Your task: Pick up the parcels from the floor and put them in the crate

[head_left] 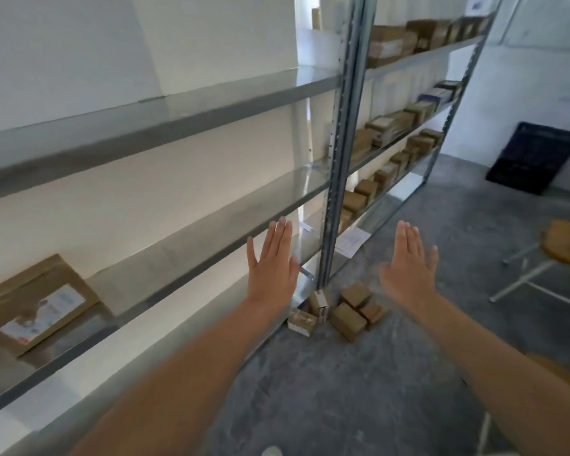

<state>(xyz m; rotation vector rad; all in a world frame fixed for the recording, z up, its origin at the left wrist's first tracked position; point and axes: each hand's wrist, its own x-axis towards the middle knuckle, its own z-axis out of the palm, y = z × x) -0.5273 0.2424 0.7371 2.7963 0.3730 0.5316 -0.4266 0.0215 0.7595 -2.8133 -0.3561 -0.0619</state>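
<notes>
Several small brown cardboard parcels [347, 310] lie in a loose heap on the grey concrete floor at the foot of a metal shelf post. A dark blue plastic crate [533, 157] leans against the white wall at the far right. My left hand [272, 262] is stretched out in front of me with straight fingers and holds nothing. It hovers above and to the left of the heap. My right hand [410, 262] is also held flat and empty, above and to the right of the parcels.
Grey metal shelving [185, 222] runs along the left, with a brown padded envelope [37, 306] on a low shelf. More boxes [389, 126] fill the far shelves. A stool with a tan seat [566, 246] stands at the right.
</notes>
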